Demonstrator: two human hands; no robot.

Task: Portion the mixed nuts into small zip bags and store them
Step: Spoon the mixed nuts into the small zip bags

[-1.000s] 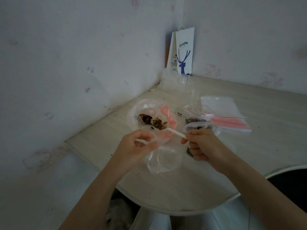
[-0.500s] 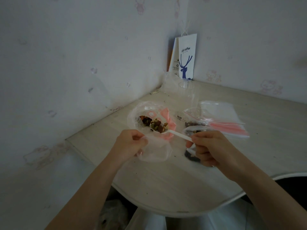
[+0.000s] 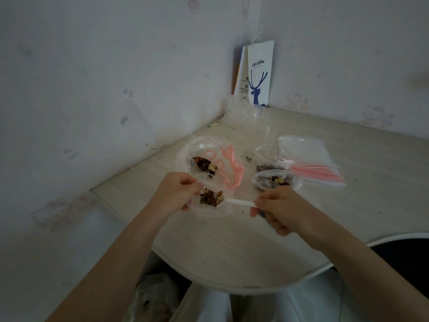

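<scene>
Left hand [image 3: 176, 194] pinches the mouth of a small clear zip bag [image 3: 220, 211] just over the table [image 3: 232, 247]. Right hand [image 3: 281, 210] grips the handle of a white plastic spoon [image 3: 239, 202], and its bowl, heaped with mixed nuts [image 3: 211, 198], sits right at the bag's opening. Behind them is a big clear bag [image 3: 204, 147] with more nuts. There's also a filled little bag [image 3: 274, 181] near the right hand, a pile of flat zip bags [image 3: 308, 156] beyond that, and a coffee paper bag [image 3: 258, 73] standing in the corner.
</scene>
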